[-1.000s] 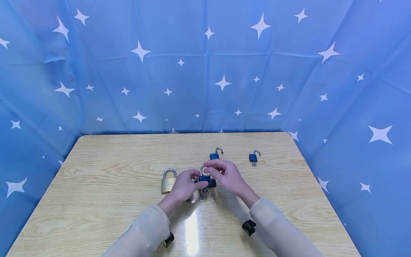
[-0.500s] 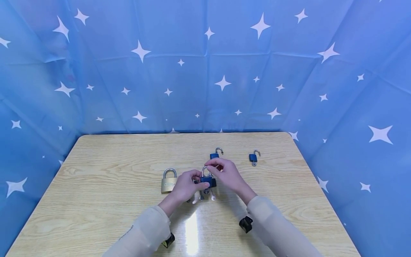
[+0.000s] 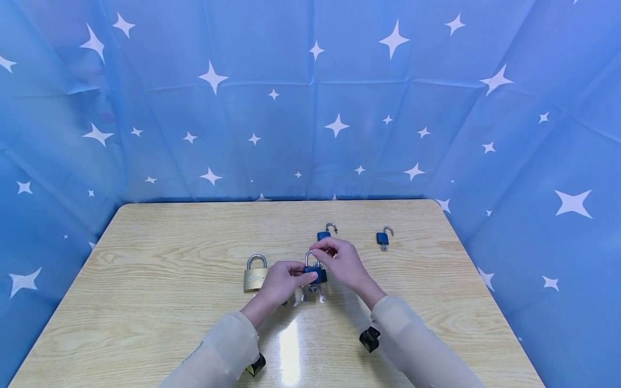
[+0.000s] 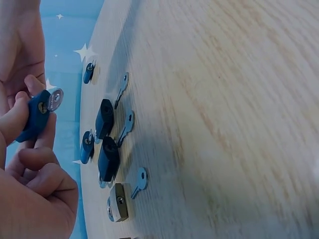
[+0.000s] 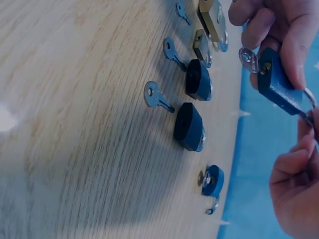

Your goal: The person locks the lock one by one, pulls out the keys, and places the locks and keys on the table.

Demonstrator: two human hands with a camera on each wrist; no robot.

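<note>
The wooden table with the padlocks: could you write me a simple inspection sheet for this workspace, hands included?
Surface: light wood-grain table, with a bright glare patch near the front.
Job's things: held blue padlock, a key in its keyhole; whether its shackle is latched, I cannot tell.
Clutter: two open blue padlocks farther back, two dark padlocks, a large brass padlock, a small brass padlock, three loose keys.
Hands: left hand grips the held padlock's body; right hand pinches its shackle.
Cables: nothing seen.
Surroundings: blue backdrop with white stars.
</note>
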